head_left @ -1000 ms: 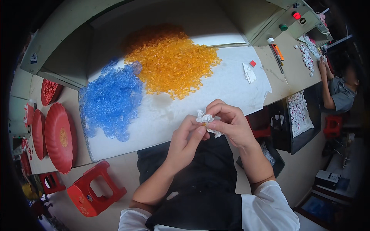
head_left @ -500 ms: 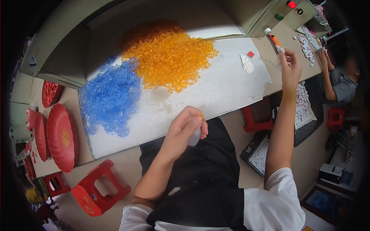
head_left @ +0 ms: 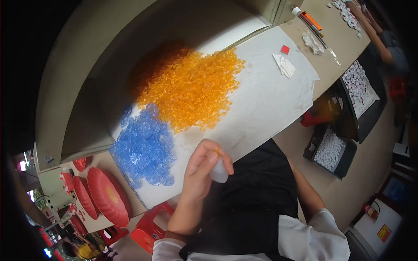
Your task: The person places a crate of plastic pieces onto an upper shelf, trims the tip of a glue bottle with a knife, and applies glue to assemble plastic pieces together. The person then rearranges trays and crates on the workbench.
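My left hand [head_left: 201, 169] is closed above the near edge of the white sheet [head_left: 261, 98]. It holds a small translucent white, rounded, bottle-like thing [head_left: 220, 173]. A tiny orange piece [head_left: 217, 151] shows between its thumb and forefinger. My right forearm [head_left: 307, 193] hangs beside my black apron, and the hand itself is hidden. Beyond my left hand, a large heap of clear orange pieces [head_left: 198, 87] spreads over the sheet. A heap of clear blue pieces [head_left: 146, 150] adjoins it on the left.
Crumpled clear plastic [head_left: 313, 42] and an orange tube [head_left: 311, 20] lie at the right. A red square [head_left: 285, 49] sits near folded white paper [head_left: 284, 65]. Red scalloped trays [head_left: 109, 195] and a red stool [head_left: 152, 226] stand left. Bins of white pieces [head_left: 329, 150] stand right, near another person's arm [head_left: 372, 32].
My right hand has left the crumpled plastic at the table's right and dropped out of sight beside my apron. The view has turned. My left hand keeps hold of the translucent bottle-like thing.
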### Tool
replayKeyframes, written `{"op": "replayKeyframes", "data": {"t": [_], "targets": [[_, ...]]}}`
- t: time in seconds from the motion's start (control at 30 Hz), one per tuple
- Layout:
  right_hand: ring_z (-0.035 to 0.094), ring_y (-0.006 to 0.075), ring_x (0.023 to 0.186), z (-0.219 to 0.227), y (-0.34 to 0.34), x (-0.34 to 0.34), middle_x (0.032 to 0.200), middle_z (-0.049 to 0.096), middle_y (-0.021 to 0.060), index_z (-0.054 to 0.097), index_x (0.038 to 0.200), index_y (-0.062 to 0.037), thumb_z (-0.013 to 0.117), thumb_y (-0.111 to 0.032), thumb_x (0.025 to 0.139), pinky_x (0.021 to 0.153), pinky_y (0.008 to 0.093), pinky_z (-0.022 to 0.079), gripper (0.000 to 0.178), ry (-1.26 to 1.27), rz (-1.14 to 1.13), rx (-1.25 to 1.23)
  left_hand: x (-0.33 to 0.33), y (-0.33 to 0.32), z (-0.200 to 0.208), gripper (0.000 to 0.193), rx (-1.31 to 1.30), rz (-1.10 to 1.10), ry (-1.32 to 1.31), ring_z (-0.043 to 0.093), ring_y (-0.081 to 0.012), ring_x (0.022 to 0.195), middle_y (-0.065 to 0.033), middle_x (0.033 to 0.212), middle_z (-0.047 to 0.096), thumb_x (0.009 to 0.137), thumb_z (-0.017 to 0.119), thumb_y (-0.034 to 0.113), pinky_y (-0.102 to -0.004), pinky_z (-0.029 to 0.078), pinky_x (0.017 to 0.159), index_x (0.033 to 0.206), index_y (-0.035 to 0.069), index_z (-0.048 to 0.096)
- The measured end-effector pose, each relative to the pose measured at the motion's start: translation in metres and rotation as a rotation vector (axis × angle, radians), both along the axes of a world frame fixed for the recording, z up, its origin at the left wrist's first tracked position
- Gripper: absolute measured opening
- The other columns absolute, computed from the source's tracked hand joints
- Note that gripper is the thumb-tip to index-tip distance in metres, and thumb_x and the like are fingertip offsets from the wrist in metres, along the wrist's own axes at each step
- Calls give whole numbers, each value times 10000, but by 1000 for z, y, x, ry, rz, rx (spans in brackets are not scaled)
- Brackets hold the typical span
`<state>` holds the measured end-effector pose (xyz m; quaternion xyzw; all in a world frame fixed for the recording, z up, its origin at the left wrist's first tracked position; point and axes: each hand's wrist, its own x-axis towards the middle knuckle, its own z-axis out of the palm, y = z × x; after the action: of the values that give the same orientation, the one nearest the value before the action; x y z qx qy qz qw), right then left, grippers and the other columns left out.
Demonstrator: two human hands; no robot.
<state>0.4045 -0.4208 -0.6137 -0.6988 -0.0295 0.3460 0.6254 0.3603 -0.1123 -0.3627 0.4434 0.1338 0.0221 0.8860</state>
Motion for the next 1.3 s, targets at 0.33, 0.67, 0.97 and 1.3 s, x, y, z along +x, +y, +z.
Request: {"op": "replayKeyframes", "data": {"t": [0.33,0.67,0.97,1.3], "targets": [[483,214,1039,-2,37,58,1148,522,85,485,1138,11,521,-209,821,885,308,381,387,582,603,-205,-14,-4,-9,93,78,207,-1,527,-162,730,-105,775,542,878,406,114,-269,410,695,914,31,428],[547,373,767,133,48,108,793,585,192,599,846,-5,576,-105,663,697,426,439,210,-772,1184,-801,-4,-33,-5,96,516,216,-323,472,-199,989,-95,1013,505,850,454,48,-307,339,885,942,31,479],[478,263,1030,233,119,-6,1180,436,157,432,1135,34,618,-156,716,872,342,369,496,-746,447,58,-39,-55,-11,77,712,310,-571,318,-333,1178,-131,1164,431,811,526,110,-427,268,953,856,50,512],[544,182,825,224,223,-32,955,568,137,401,1110,12,510,21,778,779,271,409,350,-611,597,288,-136,27,-31,263,1249,595,-116,549,-249,786,-117,929,575,682,663,55,-319,431,685,934,34,593]]}}
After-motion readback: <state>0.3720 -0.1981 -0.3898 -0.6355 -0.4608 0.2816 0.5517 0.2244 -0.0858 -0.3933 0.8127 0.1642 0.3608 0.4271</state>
